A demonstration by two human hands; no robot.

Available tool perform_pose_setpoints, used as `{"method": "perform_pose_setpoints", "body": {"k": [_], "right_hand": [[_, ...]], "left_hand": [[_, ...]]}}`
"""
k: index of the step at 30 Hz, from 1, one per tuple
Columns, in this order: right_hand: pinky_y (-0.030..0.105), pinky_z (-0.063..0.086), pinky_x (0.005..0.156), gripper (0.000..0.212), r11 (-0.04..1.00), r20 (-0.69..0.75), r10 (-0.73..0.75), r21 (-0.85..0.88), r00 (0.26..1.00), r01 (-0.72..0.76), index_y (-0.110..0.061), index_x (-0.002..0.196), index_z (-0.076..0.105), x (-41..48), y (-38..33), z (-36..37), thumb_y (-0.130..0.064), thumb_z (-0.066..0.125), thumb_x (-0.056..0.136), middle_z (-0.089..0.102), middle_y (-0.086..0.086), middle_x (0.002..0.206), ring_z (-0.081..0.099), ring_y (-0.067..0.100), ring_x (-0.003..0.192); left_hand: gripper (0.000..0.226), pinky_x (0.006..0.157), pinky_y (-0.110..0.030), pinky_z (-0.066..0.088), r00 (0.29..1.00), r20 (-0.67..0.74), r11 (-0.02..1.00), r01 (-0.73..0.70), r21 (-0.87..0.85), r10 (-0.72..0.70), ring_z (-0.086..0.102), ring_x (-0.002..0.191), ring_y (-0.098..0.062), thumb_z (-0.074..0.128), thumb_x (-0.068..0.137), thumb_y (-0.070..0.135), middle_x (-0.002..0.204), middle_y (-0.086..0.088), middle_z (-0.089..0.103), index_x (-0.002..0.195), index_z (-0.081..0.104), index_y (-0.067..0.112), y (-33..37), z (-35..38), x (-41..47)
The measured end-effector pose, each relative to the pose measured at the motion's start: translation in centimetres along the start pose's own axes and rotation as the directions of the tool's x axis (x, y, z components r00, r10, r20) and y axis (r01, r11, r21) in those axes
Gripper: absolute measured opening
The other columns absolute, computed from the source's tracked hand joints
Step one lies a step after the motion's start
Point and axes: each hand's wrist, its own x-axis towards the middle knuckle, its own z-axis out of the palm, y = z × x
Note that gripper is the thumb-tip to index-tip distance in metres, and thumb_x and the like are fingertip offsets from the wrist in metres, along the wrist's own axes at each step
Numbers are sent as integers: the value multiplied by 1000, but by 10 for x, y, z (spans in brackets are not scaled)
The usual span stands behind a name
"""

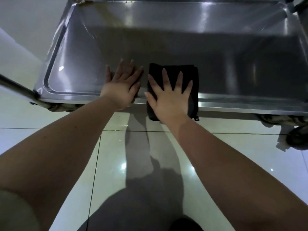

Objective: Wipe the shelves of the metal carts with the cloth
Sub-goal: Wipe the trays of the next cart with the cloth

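A low stainless-steel cart shelf with a raised rim fills the upper part of the head view. A folded black cloth lies on the shelf's near edge, its lower end hanging over the rim. My right hand presses flat on the cloth with fingers spread and straight. My left hand rests flat on the bare metal just left of the cloth, fingers straight, heel of the palm over the front rim.
A metal cart post slants in at the left. Castor wheels show under the shelf at the right and lower left. Glossy white floor tiles lie below, and a white wall stands at the left.
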Motion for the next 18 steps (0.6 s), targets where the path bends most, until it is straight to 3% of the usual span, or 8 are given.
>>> {"method": "perform_pose_setpoints", "body": {"k": [3, 6, 9, 13, 18], "right_hand": [[63, 5, 115, 64, 999, -59, -38, -10, 998, 37, -47, 152, 14, -9, 49, -1, -66, 7, 91, 14, -7, 163, 8, 41, 148], [58, 16, 115, 62, 997, -148, 78, 11, 986, -77, -40, 151, 29, -25, 115, 2, -59, 18, 92, 31, -2, 158, 23, 42, 144], [58, 19, 114, 60, 978, -161, 205, 54, 965, -199, -36, 150, 32, -37, 157, 2, -55, 21, 94, 36, 0, 156, 25, 45, 142], [56, 16, 116, 63, 963, -141, 268, 75, 953, -260, -31, 150, 34, -31, 121, -1, -53, 18, 93, 35, 1, 156, 22, 50, 142], [58, 1, 117, 61, 994, -2, 106, 25, 994, -106, -36, 155, 12, -8, 8, -5, -56, 12, 97, 13, -3, 164, 5, 48, 145]], "left_hand": [[53, 117, -56, -9, 1000, 18, 1000, 5, -25, -5, -13, 150, -21, 17, 102, 47, 164, 10, -4, 153, 4, 44, -2, 1, 1], [53, 117, -56, -7, 1000, 22, 999, 2, -41, -1, -12, 150, -20, 15, 101, 49, 164, 11, -2, 153, 4, 45, -2, 2, 2], [54, 117, -58, -5, 1000, 10, 1000, -7, -25, 7, -9, 151, -21, 12, 100, 50, 164, 10, 0, 153, 4, 44, 1, 4, 3], [57, 117, -60, -4, 1000, 21, 1000, 0, -12, 0, -8, 151, -21, 7, 97, 53, 164, 10, -2, 153, 1, 45, 3, 3, 5], [56, 117, -59, -3, 999, 32, 1000, 5, -15, -4, -9, 150, -20, 11, 98, 51, 164, 9, -2, 153, 3, 44, 2, 4, 4]]}}
